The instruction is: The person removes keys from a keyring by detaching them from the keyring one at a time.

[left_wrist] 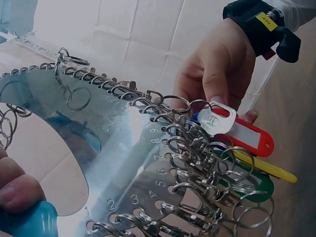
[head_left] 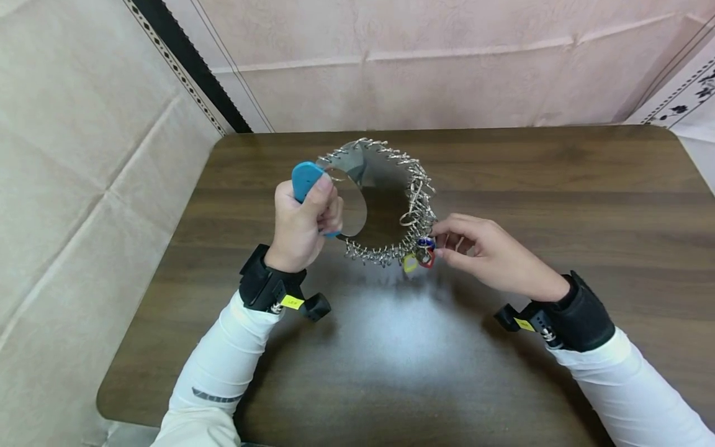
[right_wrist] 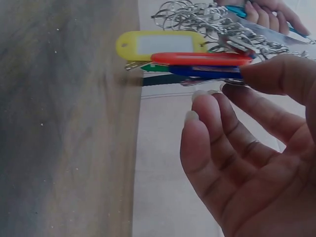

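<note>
My left hand (head_left: 304, 220) grips the blue handle (head_left: 305, 178) of a large round metal key holder (left_wrist: 116, 163), held up above the table. Numbers are stamped along its edge, and many small clips with split rings (left_wrist: 242, 173) hang around the rim. At the right side of the rim, my right hand (head_left: 486, 251) pinches a blue key tag (right_wrist: 205, 72) between thumb and index finger, its other fingers loosely bent. Bunched beside it are a red key tag (right_wrist: 197, 59), a yellow key tag (right_wrist: 129, 45) and a green key tag (left_wrist: 261, 186). A silver key (left_wrist: 216, 120) overlaps the red tag in the left wrist view.
Below both hands lies a brown wood-grain table (head_left: 402, 360). Pale patterned cloth (head_left: 447, 68) hangs or lies beyond its far edge and along the left. Black camera straps (head_left: 581, 316) circle both wrists.
</note>
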Demonstrator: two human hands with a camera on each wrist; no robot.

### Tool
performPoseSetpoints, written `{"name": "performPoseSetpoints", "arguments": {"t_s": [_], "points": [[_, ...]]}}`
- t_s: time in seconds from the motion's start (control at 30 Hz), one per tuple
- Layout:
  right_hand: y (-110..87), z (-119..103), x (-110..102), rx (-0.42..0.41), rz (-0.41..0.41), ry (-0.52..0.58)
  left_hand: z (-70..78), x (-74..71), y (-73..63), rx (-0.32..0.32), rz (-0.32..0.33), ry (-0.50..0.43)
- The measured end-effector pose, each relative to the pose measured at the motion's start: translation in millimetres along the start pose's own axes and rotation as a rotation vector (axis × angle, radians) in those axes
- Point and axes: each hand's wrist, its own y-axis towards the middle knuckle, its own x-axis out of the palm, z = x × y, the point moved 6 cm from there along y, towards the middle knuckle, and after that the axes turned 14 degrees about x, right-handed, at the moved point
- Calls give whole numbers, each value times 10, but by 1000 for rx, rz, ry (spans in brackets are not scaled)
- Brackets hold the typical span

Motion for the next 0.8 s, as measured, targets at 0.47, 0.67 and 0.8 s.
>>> {"name": "performPoseSetpoints", "arguments": {"t_s": [0.47, 0.67, 0.8], "points": [[27, 42, 176, 10, -62, 7, -38, 20, -41, -37, 3, -8], [30, 61, 198, -10, -84, 15, -48, 34, -44, -36, -2, -10], [29, 82, 213, 36, -134, 21, -47, 48, -36, -31, -10, -2]]}}
